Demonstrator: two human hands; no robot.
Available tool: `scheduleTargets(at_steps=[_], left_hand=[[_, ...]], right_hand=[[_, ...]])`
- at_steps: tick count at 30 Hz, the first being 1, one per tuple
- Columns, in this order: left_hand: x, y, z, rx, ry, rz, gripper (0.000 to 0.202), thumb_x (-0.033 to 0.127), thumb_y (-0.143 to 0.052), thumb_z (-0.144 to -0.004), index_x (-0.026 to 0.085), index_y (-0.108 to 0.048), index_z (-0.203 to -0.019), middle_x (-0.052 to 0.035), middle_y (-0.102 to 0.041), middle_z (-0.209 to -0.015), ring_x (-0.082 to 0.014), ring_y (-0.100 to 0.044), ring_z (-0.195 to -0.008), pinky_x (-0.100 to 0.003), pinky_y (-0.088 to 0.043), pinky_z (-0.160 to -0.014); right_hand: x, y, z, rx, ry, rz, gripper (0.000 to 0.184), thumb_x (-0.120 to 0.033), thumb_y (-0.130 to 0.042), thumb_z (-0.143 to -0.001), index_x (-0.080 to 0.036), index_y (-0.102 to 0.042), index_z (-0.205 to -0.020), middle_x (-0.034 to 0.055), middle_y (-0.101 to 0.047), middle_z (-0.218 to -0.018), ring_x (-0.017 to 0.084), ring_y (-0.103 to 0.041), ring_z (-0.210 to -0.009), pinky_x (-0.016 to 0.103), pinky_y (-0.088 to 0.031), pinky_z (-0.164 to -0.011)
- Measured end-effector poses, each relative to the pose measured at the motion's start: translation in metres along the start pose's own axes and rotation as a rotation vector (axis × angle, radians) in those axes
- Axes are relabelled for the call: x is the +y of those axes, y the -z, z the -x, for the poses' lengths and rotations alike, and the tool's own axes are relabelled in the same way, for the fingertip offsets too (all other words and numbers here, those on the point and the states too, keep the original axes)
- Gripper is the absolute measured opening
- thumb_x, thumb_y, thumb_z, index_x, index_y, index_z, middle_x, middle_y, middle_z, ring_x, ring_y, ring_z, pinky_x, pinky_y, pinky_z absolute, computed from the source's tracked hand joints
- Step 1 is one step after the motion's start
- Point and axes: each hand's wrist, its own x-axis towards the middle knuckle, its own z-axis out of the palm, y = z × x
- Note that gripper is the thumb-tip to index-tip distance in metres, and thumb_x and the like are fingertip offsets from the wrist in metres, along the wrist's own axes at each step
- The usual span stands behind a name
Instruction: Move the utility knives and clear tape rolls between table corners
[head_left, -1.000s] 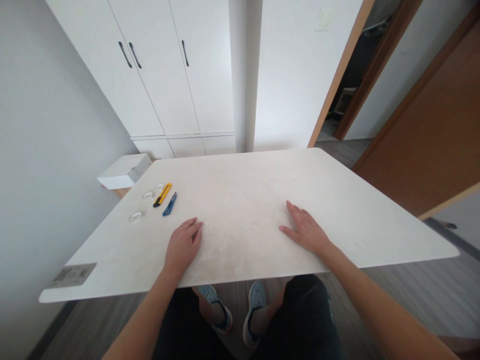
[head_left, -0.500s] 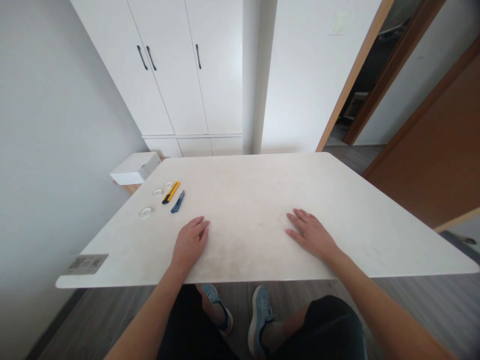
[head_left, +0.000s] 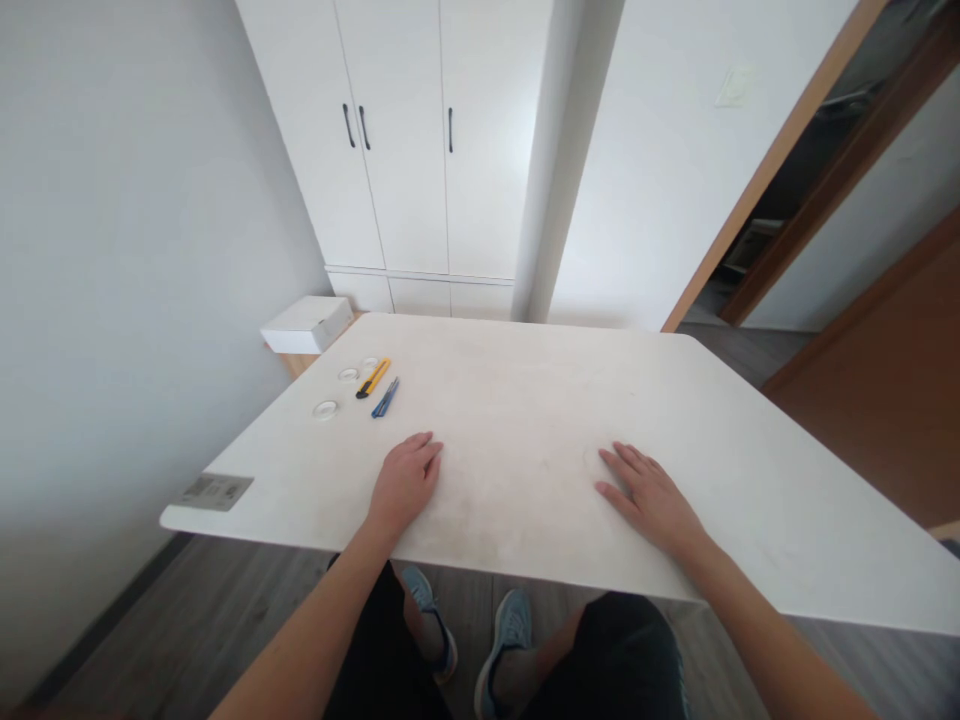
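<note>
My left hand (head_left: 408,483) rests palm down on the white tabletop (head_left: 510,390), its fingers stretched forward and close together. Further right, my right hand (head_left: 651,500) lies flat on the same surface with the fingers spread. Neither hand holds anything. A faint round mark shows on the table by the right fingertips. Beyond the left hand lie a blue utility knife (head_left: 385,399) and, just past it, a yellow utility knife (head_left: 373,379) with a black end. Beside the knives are three clear, round, ring-like pieces (head_left: 325,410); their exact kind is unclear.
A grey printed label (head_left: 217,491) is on the near left corner of the table. Past the far left corner stands a white box (head_left: 307,325). White cabinets (head_left: 409,190) with dark handles rise behind the table, and a wood-framed doorway is at the right.
The camera view has turned left and tilted, so the table and cabinets appear shifted to the right. Both hands stay in place on the table; the knives and round pieces have not moved.
</note>
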Motion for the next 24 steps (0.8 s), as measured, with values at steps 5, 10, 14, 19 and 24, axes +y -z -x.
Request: scheduleTargets(at_steps=[5,10,14,19,24], left_hand=[[0.005,0.003,0.001,-0.025,0.036,0.017,0.031,0.022,-0.05,-0.097,0.018,-0.074,-0.117,-0.0127,-0.068,-0.132,-0.0267,-0.062,-0.125,-0.045,-0.047,-0.111],[0.008,0.005,0.001,-0.018,0.067,0.074,0.029,0.02,-0.052,-0.096,0.019,-0.074,-0.115,-0.0134,-0.067,-0.134,-0.0273,-0.06,-0.127,-0.047,-0.045,-0.111],[0.008,0.004,0.002,-0.012,0.084,0.124,0.029,0.02,-0.051,-0.096,0.018,-0.073,-0.114,-0.0147,-0.066,-0.135,-0.0284,-0.058,-0.129,-0.048,-0.043,-0.112],[0.008,0.007,0.003,-0.003,0.078,0.167,0.027,0.02,-0.05,-0.095,0.017,-0.074,-0.107,-0.0144,-0.066,-0.131,-0.0277,-0.057,-0.127,-0.047,-0.042,-0.111],[0.008,0.008,0.003,0.014,0.088,0.193,0.026,0.018,-0.049,-0.094,0.015,-0.073,-0.103,-0.015,-0.07,-0.117,-0.0276,-0.058,-0.119,-0.047,-0.043,-0.108]], right_hand=[[0.008,-0.002,-0.001,0.021,0.0,-0.033,0.064,-0.063,-0.04,-0.099,-0.022,-0.061,-0.144,0.0128,-0.054,-0.153,0.033,-0.049,-0.141,0.054,-0.039,-0.117],[-0.011,0.013,-0.038,-0.021,-0.048,-0.079,0.053,-0.057,-0.039,-0.098,-0.026,-0.072,-0.126,0.0121,-0.07,-0.131,0.033,-0.065,-0.122,0.056,-0.052,-0.106],[-0.096,0.037,-0.105,-0.076,0.123,-0.147,0.049,-0.05,-0.037,-0.1,-0.027,-0.073,-0.124,0.0102,-0.073,-0.126,0.031,-0.069,-0.115,0.05,-0.055,-0.101],[-0.256,0.054,-0.198,-0.223,0.348,-0.268,0.038,-0.038,-0.049,-0.1,-0.025,-0.068,-0.13,0.0076,-0.071,-0.129,0.022,-0.071,-0.102,0.037,-0.056,-0.095],[-0.388,0.038,-0.27,-0.351,0.569,-0.222,0.041,-0.035,-0.055,-0.099,-0.023,-0.061,-0.138,0.0091,-0.064,-0.14,0.022,-0.064,-0.119,0.035,-0.046,-0.105]])
